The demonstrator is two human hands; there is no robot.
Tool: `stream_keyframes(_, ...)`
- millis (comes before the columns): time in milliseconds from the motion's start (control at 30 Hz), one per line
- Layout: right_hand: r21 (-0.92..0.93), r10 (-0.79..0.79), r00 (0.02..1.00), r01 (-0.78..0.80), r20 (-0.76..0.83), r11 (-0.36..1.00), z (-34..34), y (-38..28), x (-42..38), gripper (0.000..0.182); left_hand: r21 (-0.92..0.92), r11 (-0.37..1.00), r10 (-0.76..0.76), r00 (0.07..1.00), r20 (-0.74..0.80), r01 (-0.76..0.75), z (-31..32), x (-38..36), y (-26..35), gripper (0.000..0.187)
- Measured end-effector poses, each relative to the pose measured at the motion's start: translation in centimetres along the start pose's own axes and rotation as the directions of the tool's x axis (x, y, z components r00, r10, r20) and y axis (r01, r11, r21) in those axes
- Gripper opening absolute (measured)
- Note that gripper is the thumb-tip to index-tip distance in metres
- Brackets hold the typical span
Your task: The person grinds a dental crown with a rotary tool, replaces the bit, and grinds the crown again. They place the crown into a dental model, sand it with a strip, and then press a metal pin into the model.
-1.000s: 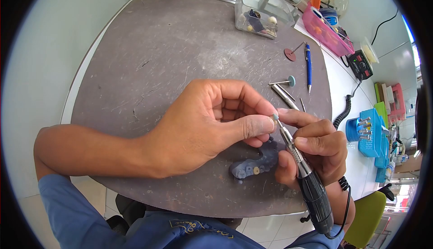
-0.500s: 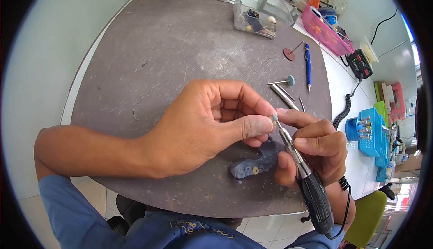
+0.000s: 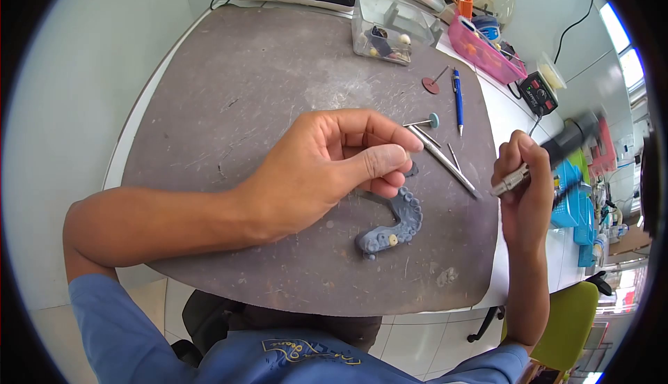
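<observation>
My left hand (image 3: 327,168) is held above the middle of the table with thumb and forefinger pinched together; whatever is between the tips is too small or hidden to name. My right hand (image 3: 525,182) is raised at the table's right edge and grips a black and silver rotary handpiece (image 3: 574,139), blurred by motion, its metal nose pointing down and left. Below and right of my left hand lies a grey-blue dental model (image 3: 410,210), partly covered by the fingers. One cream-coloured tooth (image 3: 393,240) stands out on it.
Beyond my left hand lie a metal rod-like tool (image 3: 449,160), a pale blue polishing wheel (image 3: 434,120), a dark red disc (image 3: 431,86) and a blue mechanical pencil (image 3: 458,102). A clear box (image 3: 383,46), pink basket (image 3: 487,53), control box (image 3: 538,93) and blue baskets (image 3: 569,196) stand around.
My right hand has carried the handpiece away from my left fingertips, up and to the right. More of the dental model shows now. My left hand stays pinched in nearly the same place.
</observation>
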State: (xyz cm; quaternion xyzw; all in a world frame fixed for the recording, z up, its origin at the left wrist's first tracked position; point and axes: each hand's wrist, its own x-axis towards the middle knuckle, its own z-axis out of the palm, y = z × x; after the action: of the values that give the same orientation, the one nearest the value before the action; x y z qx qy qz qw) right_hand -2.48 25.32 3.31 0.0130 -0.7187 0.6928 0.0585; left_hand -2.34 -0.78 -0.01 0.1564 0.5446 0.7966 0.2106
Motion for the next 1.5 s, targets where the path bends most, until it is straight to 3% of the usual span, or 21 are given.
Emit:
stream_keyframes(33,-0.027,0.044,0.999,-0.044,0.007,0.999,-0.7,-0.4,0.3,0.019,-0.006,1.000,-0.016,1.000,-0.002,0.016,0.0,0.0,0.0,0.021)
stream_keyframes(100,-0.341,-0.075,0.992,0.035,-0.104,0.939,-1.7,0.0,0.7,0.013,-0.015,1.000,-0.012,1.000,-0.001,0.012,-0.1,0.1,0.0,0.024)
stream_keyframes(167,-0.479,0.049,0.998,-0.059,-0.033,0.876,-3.0,-0.5,0.8,0.028,-0.023,1.000,-0.010,1.000,-0.004,0.010,-0.2,0.2,-0.1,0.026)
stream_keyframes(233,-0.717,-0.018,1.000,-0.004,-0.023,0.697,-3.9,0.8,1.3,0.031,-0.056,0.998,0.001,1.000,-0.003,-0.001,-0.2,0.2,-0.2,0.028)
stream_keyframes(267,-0.836,-0.160,0.986,0.120,0.039,0.536,-4.4,1.8,1.8,0.035,-0.049,0.999,-0.004,1.000,-0.004,0.004,-0.2,0.2,-0.1,0.028)
stream_keyframes(300,-0.832,-0.159,0.987,0.117,0.035,0.543,-4.8,2.2,1.8,0.035,-0.050,0.999,-0.009,1.000,-0.009,0.008,-0.1,0.2,0.0,0.028)
stream_keyframes(400,-0.923,-0.156,0.987,0.090,0.032,0.375,-4.6,2.2,1.7,0.038,-0.051,0.999,-0.010,1.000,-0.015,0.009,0.0,0.3,-0.1,0.028)
stream_keyframes(533,-0.946,-0.167,0.985,0.093,0.042,0.310,-4.2,1.9,1.3,0.040,-0.023,0.999,0.026,1.000,-0.012,-0.027,-0.1,0.3,-0.3,0.023)
stream_keyframes(600,-0.971,-0.278,0.954,0.167,0.116,0.168,-4.3,2.1,1.3,0.040,-0.034,0.999,0.014,1.000,-0.012,-0.014,-0.1,0.3,-0.2,0.021)
stream_keyframes(767,-0.918,-0.489,0.865,0.279,0.113,0.281,-1.9,0.7,-0.2,0.024,-0.046,0.999,0.002,1.000,-0.015,-0.003,0.1,0.3,0.0,0.018)
stream_keyframes(833,-0.727,-0.577,0.782,0.536,0.236,0.429,-0.9,0.9,-1.1,0.017,-0.029,1.000,0.001,1.000,-0.014,-0.001,0.1,0.3,0.0,0.017)
stream_keyframes(867,-0.618,-0.586,0.751,0.623,0.303,0.479,-0.4,1.0,-1.3,0.023,-0.027,1.000,0.003,1.000,-0.015,-0.003,0.1,0.3,0.0,0.017)
stream_keyframes(900,-0.616,-0.588,0.750,0.625,0.303,0.479,0.7,0.9,-1.4,0.023,-0.027,1.000,0.007,1.000,-0.012,-0.007,0.1,0.3,0.0,0.017)
stream_keyframes(967,-0.410,-0.596,0.652,0.759,0.470,0.507,2.8,0.2,-1.5,0.031,-0.027,1.000,0.001,1.000,-0.010,-0.001,0.2,0.2,0.0,0.016)
stream_keyframes(1100,-0.373,-0.542,0.599,0.797,0.590,0.475,4.1,-0.3,-1.2,0.032,0.044,0.999,0.005,1.000,-0.010,-0.004,0.4,0.3,0.3,0.019)
stream_keyframes(1167,-0.368,-0.592,0.526,0.851,0.611,0.375,4.6,0.3,-1.2,0.031,0.044,0.999,-0.019,1.000,-0.010,0.019,0.4,0.1,0.0,0.020)
stream_keyframes(1233,-0.387,-0.576,0.578,0.816,0.578,0.430,5.0,0.7,-1.3,0.028,0.072,0.996,0.060,0.998,-0.019,-0.059,0.3,0.1,-0.2,0.023)
stream_keyframes(1367,-0.381,-0.520,0.660,0.745,0.543,0.547,4.8,0.8,-1.5,0.020,0.188,0.981,0.058,0.998,-0.001,-0.056,0.3,-0.1,0.2,0.026)
stream_keyframes(1433,-0.304,-0.357,0.843,0.490,0.402,0.817,4.6,1.3,-1.6,0.017,0.641,0.704,0.362,0.931,0.049,-0.307,0.1,0.0,-0.2,0.031)
stream_keyframes(1467,-0.302,-0.358,0.842,0.492,0.404,0.816,4.4,1.5,-1.5,0.017,0.641,0.703,0.364,0.930,0.047,-0.307,0.1,-0.1,-0.2,0.031)
stream_keyframes(1500,-0.267,-0.278,0.890,0.384,0.361,0.884,4.2,1.8,-1.4,0.015,0.783,0.522,0.394,0.910,0.130,-0.338,0.1,-0.3,-0.2,0.032)
